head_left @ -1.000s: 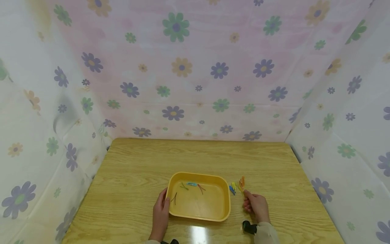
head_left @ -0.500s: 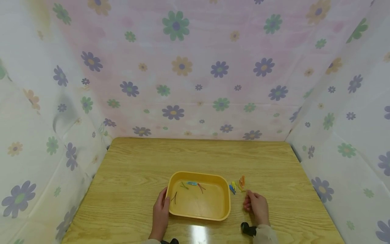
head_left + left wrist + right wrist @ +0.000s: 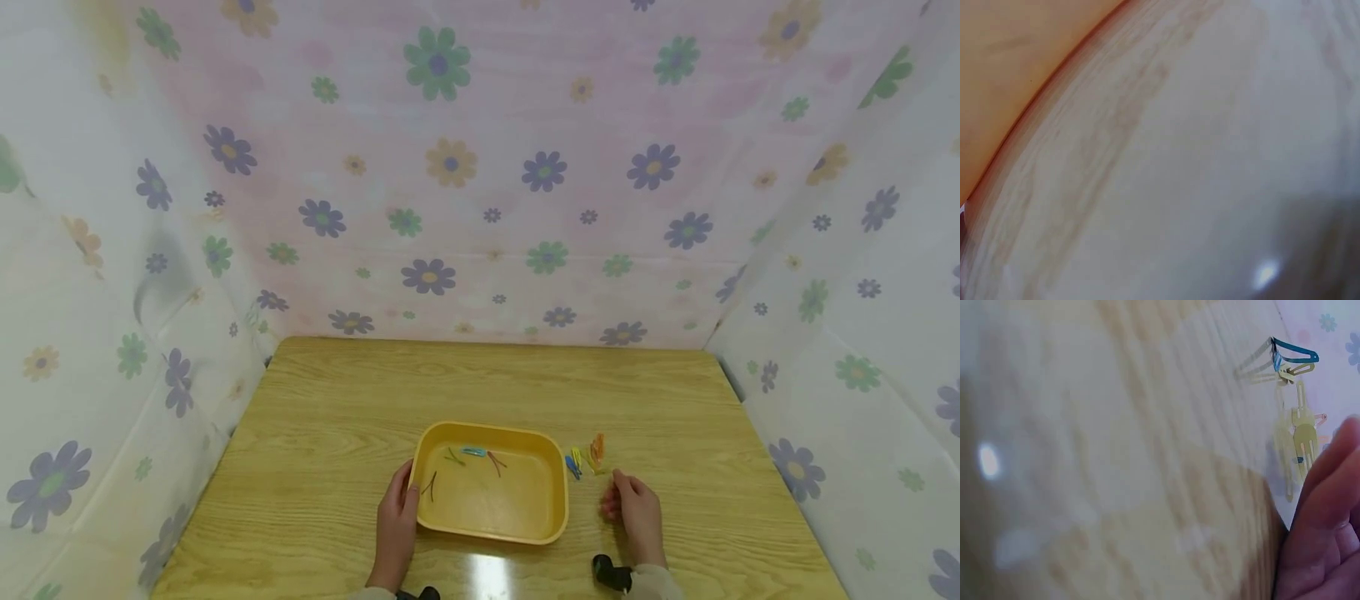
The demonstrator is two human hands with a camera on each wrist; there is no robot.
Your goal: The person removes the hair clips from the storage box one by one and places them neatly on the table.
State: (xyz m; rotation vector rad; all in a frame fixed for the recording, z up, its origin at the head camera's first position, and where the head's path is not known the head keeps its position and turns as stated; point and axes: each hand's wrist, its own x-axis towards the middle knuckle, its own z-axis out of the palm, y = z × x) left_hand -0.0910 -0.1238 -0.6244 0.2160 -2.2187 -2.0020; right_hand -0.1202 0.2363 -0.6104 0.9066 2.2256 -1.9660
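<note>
My left hand (image 3: 396,521) grips the left side of a yellow plastic tray (image 3: 491,535), thumb over the rim. In the left wrist view the tray's wall (image 3: 1016,69) fills the upper left corner. My right hand (image 3: 633,508) rests right of the tray, fingers loosely curled, with nothing seen between them. Just beyond its fingertips lie several hair clips: a blue hair clip (image 3: 573,467), a yellow hair clip (image 3: 576,457) and an orange hair clip (image 3: 597,447). The right wrist view shows a yellow hair clip (image 3: 1305,439) and a blue hair clip (image 3: 1296,351), spread open.
Inside the tray lie a light blue hair clip (image 3: 474,452), a red forked piece (image 3: 497,463), a green forked piece (image 3: 454,457) and a dark forked piece (image 3: 430,487). The wooden table (image 3: 337,417) has flower-printed sheets (image 3: 487,167) around it.
My right hand's fingertips have drawn slightly back from the yellow and orange hair clips, which stay on the table. My left hand and the tray have not visibly moved.
</note>
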